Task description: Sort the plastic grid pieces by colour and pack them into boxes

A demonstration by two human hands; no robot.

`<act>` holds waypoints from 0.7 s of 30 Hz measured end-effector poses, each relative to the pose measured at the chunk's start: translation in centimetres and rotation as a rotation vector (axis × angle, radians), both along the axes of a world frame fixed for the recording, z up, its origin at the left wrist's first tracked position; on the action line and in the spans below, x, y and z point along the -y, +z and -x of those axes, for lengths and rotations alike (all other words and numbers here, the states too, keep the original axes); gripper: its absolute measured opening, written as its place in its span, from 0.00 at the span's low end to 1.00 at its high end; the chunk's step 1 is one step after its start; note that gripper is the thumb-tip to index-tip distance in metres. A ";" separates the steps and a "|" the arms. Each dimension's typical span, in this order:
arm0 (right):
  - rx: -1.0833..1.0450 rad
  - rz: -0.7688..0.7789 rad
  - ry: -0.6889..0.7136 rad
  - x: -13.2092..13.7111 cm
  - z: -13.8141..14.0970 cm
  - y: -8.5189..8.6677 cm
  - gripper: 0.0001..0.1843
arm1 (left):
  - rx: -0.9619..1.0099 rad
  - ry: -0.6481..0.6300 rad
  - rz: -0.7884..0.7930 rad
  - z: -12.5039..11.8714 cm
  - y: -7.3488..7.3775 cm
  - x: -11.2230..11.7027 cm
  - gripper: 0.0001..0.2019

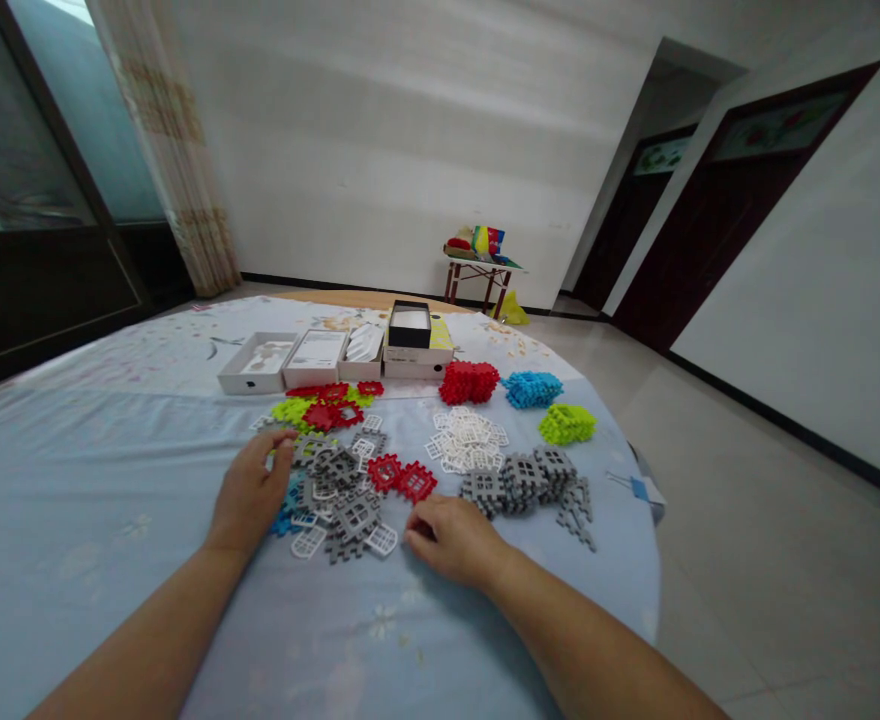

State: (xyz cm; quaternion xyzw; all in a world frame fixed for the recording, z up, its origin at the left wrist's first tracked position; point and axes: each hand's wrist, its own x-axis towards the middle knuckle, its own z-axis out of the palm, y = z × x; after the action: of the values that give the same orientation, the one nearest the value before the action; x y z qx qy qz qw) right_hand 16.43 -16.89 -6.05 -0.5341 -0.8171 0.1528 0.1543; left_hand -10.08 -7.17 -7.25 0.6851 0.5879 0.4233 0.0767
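Observation:
My left hand (249,495) is at the left edge of a mixed pile of grey interlocking plastic building tiles (354,515) and white window-grid pieces (309,542). A gap shows between its thumb and bent fingers. Blue tiles (284,520) lie partly hidden beside it. On the right of the pile, my right hand (455,540) has its fingers curled together near the cloth; whatever they might hold is hidden. Just beyond that hand lie two red window tiles (416,482). Red and lime-green tiles (290,410) are heaped behind the left hand.
Sorted groups stand on the right: white grids (468,440), grey tiles (522,482), red tiles (470,382), blue tiles (532,389) and lime-green tiles (566,424). White boxes (256,380) and a black box (410,335) line the back of the cloth-covered table (110,560).

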 end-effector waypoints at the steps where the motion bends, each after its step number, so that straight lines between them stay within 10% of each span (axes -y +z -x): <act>1: -0.003 -0.014 0.004 0.0 -0.1 -0.1 0.08 | -0.019 -0.026 -0.003 -0.4 0.1 0.3 0.18; 8: 0.022 -0.290 -0.045 -1.0 0.0 -0.1 0.12 | -0.018 -0.017 -0.019 -0.5 -0.4 0.3 0.17; 21: -0.189 -0.227 -0.079 -3.4 -0.2 1.4 0.11 | 0.087 0.078 0.050 0.1 -1.0 -0.3 0.18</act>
State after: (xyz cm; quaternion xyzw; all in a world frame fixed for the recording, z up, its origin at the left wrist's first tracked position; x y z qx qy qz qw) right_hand 16.62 -13.44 -4.64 -0.5283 -0.7891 0.1031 0.2959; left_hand -10.17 -6.87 -8.21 0.6403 0.6209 0.4404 0.1028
